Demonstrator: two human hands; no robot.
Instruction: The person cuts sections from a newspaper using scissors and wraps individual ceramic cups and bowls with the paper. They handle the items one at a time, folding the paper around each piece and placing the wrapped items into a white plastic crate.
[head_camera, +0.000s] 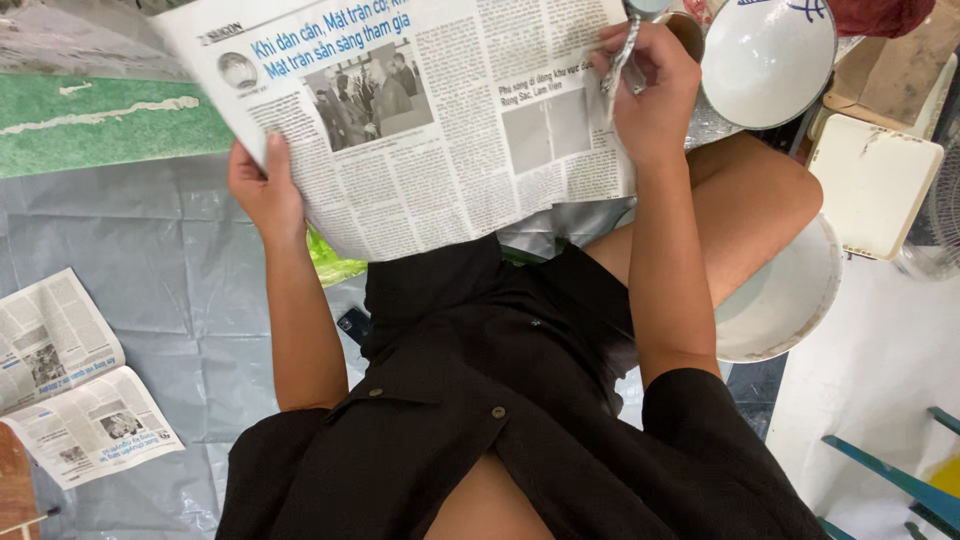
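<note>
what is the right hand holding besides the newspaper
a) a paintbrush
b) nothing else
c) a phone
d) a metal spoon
d: the right hand grips the newspaper at its right edge, and a shiny metal spoon sticks up through its fingers, next to a white bowl.

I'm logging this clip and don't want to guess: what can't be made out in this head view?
- Newspaper sheet: its top is cut off by the frame's upper edge.
- Metal tool in the right hand: its upper end leaves the frame; its kind is unclear.
- Left hand: its fingers are hidden behind the sheet.
- White basin: mostly covered by the person's knee.
- Dark object at the lap: too small to identify.
</note>
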